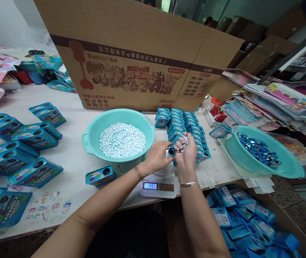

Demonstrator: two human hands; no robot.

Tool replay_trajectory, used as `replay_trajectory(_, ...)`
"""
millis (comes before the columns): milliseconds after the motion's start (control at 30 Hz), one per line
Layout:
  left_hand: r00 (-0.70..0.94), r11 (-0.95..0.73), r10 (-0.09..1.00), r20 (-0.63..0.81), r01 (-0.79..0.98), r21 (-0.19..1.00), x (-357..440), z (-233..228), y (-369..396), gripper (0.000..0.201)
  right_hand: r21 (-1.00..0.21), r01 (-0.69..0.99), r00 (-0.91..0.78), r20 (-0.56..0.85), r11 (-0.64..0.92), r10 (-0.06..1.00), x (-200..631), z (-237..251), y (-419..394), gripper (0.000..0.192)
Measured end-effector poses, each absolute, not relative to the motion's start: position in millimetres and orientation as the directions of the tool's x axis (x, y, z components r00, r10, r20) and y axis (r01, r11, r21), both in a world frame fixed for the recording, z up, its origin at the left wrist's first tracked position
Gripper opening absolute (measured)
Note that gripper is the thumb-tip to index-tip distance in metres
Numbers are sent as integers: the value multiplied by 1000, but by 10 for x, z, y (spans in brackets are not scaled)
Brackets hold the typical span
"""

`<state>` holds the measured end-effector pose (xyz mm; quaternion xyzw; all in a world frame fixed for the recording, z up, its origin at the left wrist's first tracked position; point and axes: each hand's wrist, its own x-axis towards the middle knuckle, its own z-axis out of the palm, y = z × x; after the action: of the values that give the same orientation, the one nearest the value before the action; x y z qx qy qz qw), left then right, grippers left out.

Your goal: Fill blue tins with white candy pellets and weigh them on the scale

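Note:
My left hand (157,156) grips a small blue tin (171,152) by its side, above a white digital scale (158,193) with a lit display. The tin's dark round opening faces up. Right beside it, my right hand (187,154) is curled palm up around several small white candies (186,140), its fingers close to the tin's opening. Left of my hands stands a turquoise basin (88,125) with many white candies (123,139) spread over its bottom. One more blue tin (100,175) with a round hole sits in front of the basin.
Rows of blue tins (178,123) stand behind my right hand. More tins (34,138) fill the table's left side. A second basin (236,154) holds blue and silver lids. A large cardboard box (131,46) stands behind; a carton of blue tins (247,218) is below the edge.

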<state>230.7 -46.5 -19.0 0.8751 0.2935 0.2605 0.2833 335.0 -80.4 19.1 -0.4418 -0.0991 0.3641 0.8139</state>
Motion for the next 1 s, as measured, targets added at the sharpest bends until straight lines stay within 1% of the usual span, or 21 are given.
replay_trajectory(267, 682, -660, 673, 286, 378, 649, 2314, -232, -456, 45, -815, -466, 711, -114, 344, 694, 3374, 187, -805, 22)
replay_trajectory(400, 686, -665, 666, 294, 366, 651, 2316, -211, -459, 41, -826, -441, 723, -95, 351, 684, 3340, 177, -805, 21)
replay_trajectory(600, 699, -671, 654, 290, 358, 650, 2318, -171, -465, 35, -828, -434, 744, -109, 353, 660, 3308, 188, -808, 17)
replay_trajectory(767, 700, -663, 659, 273, 370, 651, 2322, -157, -473, 33, -840, -414, 751, -97, 352, 653, 3311, 181, -801, 19)
replay_trajectory(867, 701, -666, 659, 271, 378, 643, 2326, -169, -470, 32, -831, -426, 742, -96, 356, 663, 3324, 170, -792, 18)
replay_trajectory(1000, 694, -665, 664, 278, 378, 645, 2317, -198, -462, 38, -801, -487, 722, -146, 347, 676, 3379, 193, -792, 19)
